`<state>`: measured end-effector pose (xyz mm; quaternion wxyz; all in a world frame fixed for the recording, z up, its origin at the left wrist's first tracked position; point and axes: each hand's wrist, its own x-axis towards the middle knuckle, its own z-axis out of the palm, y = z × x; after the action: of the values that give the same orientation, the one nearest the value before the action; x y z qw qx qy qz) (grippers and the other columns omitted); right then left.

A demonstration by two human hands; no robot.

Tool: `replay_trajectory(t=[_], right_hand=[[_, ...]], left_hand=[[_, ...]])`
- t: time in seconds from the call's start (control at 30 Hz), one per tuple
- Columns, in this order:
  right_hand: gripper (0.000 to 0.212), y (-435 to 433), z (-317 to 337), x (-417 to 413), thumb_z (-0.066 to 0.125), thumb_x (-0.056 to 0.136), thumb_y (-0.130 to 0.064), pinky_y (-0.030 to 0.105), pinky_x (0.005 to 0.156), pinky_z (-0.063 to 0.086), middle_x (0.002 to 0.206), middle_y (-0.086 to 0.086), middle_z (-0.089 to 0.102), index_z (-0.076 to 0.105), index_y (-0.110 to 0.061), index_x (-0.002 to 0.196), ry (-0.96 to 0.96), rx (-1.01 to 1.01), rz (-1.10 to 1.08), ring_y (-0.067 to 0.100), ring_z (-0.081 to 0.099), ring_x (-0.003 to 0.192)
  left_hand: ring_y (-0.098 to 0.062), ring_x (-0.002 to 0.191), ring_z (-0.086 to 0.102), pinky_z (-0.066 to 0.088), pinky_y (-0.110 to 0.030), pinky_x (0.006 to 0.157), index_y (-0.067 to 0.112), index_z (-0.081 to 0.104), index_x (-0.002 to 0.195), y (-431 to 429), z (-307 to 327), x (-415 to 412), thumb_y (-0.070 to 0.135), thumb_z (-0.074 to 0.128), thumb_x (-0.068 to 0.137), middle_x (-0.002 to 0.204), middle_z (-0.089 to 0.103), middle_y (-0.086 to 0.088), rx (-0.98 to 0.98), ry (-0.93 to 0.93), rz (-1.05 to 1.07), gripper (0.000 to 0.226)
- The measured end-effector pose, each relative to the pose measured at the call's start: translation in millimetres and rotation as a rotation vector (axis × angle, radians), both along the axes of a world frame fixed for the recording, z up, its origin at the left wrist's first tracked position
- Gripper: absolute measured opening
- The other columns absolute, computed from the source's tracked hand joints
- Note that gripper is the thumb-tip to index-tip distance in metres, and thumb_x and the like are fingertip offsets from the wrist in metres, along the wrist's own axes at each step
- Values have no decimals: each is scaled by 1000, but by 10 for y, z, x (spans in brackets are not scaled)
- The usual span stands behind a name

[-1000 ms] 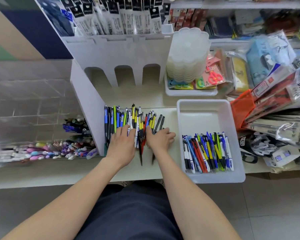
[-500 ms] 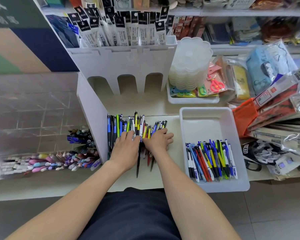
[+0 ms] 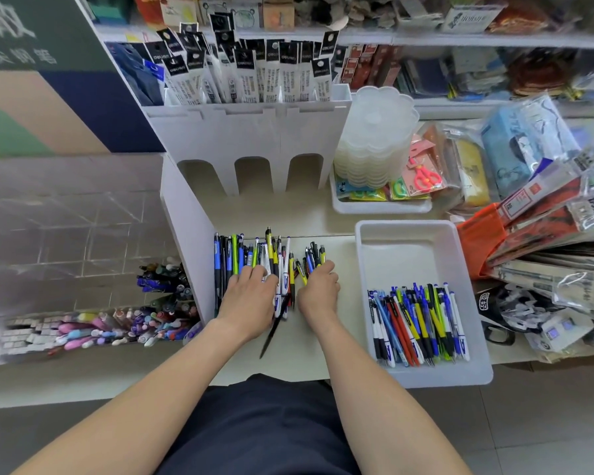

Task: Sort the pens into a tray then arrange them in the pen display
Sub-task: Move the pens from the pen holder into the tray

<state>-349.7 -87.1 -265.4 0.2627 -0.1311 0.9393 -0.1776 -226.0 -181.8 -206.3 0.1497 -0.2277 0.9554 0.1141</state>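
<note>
Right hand [image 3: 318, 293] has slid left across the pens [image 3: 234, 255] on the desk [image 3: 309, 354] over the last second. The outermost pens lay fanned and slanted then. Now they are drawn upright into a small cluster under its bent fingers, and a gap has opened between that cluster and the main bunch. We cannot tell whether this hand is grasping the cluster or only raking it, because the thumb and fingertips are hidden behind the knuckles.

Our left hand [image 3: 247, 303] has barely shifted. It lies released, palm down, fingers pressing on the main bunch close to the side wall of the display [image 3: 186, 241].

We judge that a handful is being split off, either for the tray [image 3: 408, 241] to the right or simply to square up the row. These views do not settle which. The sorted pens [image 3: 415, 323] in the tray's near half look unchanged, and its far half is bare.

Both palms cover the middle of the bunch, so we cannot count the pens or see how they lie underneath. One black pen [image 3: 271, 334] pokes out towards us from between our hands, its far end lost under them. Our view has also tilted upwards, which is no move of the pens, and the outer edges of the view are blurred.
</note>
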Motion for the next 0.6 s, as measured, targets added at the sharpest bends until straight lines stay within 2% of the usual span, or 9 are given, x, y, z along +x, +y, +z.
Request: replay_trajectory(t=[0.07, 0.13, 0.2, 0.3, 0.37, 0.43, 0.5, 0.6], right_hand=[[54, 59, 56, -42, 69, 98, -26, 46, 92, 51, 120, 24, 61, 37, 3, 129, -46, -65, -59, 47, 62, 110], [50, 126, 147, -94, 69, 96, -33, 44, 82, 54, 107, 17, 61, 39, -1, 120, -104, -145, -122, 42, 64, 99], [48, 187, 262, -144, 69, 93, -35, 43, 78, 56, 104, 12, 60, 41, -5, 117, -175, -214, -153, 35, 65, 93], [38, 308, 461, -204, 67, 85, -29, 48, 77, 63, 101, 9, 64, 45, -11, 111, -351, -381, -166, 29, 75, 83], [27, 406, 627, -230, 66, 85, -18, 47, 72, 63, 87, 5, 64, 52, -10, 107, -442, -511, -164, 24, 72, 68], [28, 510, 789, -270, 67, 79, -16, 41, 65, 57, 78, 4, 58, 56, -14, 104, -420, -546, -79, 21, 61, 64], [34, 616, 945, -349, 71, 72, -19, 38, 64, 54, 79, 6, 60, 56, -24, 102, -355, -497, 62, 19, 57, 66], [43, 765, 1147, -534, 74, 73, -17, 34, 63, 53, 85, 3, 65, 50, -30, 107, -260, -390, 263, 19, 61, 71]], left_hand=[[-27, 129, 45, 41, -40, 105, 20, 57, 140, -3, 6, -10, 16, 55, 99, 140, 52, -4, 23, 39, 19, 42], [-27, 127, 48, 44, -41, 105, 18, 61, 138, -16, 1, -36, 12, 54, 99, 136, 57, -4, 96, 131, 67, 40], [-25, 125, 52, 46, -42, 107, 16, 65, 134, -23, 28, -88, 9, 52, 100, 131, 63, -3, 205, 254, 150, 37], [-19, 123, 57, 46, -34, 107, 14, 67, 133, 32, 218, -263, 11, 47, 106, 129, 67, -2, 392, 445, 330, 34], [-17, 121, 60, 48, -34, 107, 16, 64, 138, 79, 362, -427, 15, 45, 109, 133, 67, 0, 542, 500, 475, 35], [-15, 129, 58, 47, -41, 113, 22, 55, 149, 129, 477, -589, 22, 43, 109, 142, 62, 4, 723, 503, 565, 42], [-11, 138, 52, 43, -46, 118, 32, 47, 154, 216, 597, -736, 26, 40, 104, 149, 56, 11, 896, 526, 601, 51], [-9, 142, 47, 38, -36, 119, 29, 49, 154, 392, 754, -946, 16, 37, 103, 153, 53, 9, 981, 551, 598, 54]])
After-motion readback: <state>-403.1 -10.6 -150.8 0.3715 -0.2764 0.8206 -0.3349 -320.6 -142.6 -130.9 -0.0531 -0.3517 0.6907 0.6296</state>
